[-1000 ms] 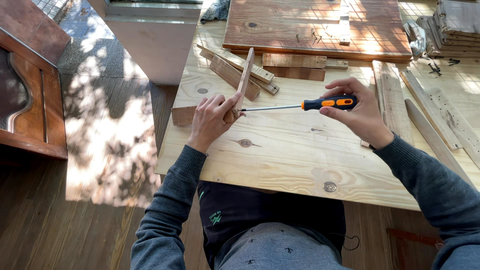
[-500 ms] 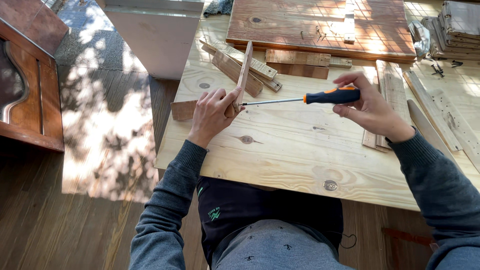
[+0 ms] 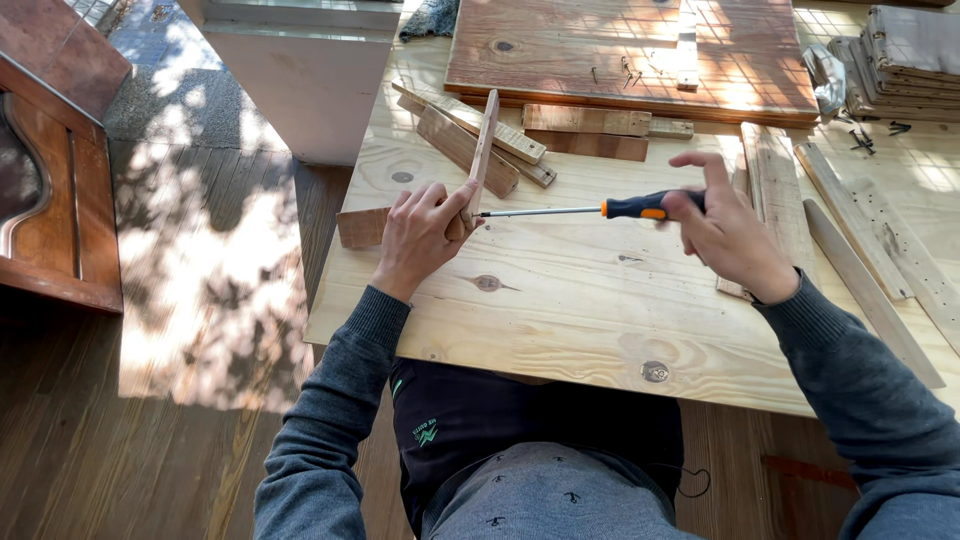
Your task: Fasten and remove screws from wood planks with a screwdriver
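**A:** Driving a screw sideways into an upright slat (image 3: 484,150), by the look of it. Left hand (image 3: 420,238) clamped around the slat's lower end, pinning it against a short block (image 3: 362,227) flat on the bench (image 3: 560,300). Right hand (image 3: 725,235) wrapped around the orange-and-black handle of the screwdriver (image 3: 600,210), index finger lifted off. Tip right at the slat, just above the left thumb.

**B:** Looks about right. Worth keeping the shaft dead level and square to the slat face, otherwise probably cams out and skates toward that thumb. Can't tell from here if the tip is seated in a screw head, too small.

**A:** Same, no screw visible. Any tips on the grip?

**B:** Push along the shaft first, twist second. Left hand bracing straight behind the push, so the slat stays vertical and tight to the block. Maybe slide the thumb a touch lower, clear of the tip.

**A:** Plenty of loose scraps (image 3: 470,140) near the far edge too.

**B:** Fine there, well apart from the work.
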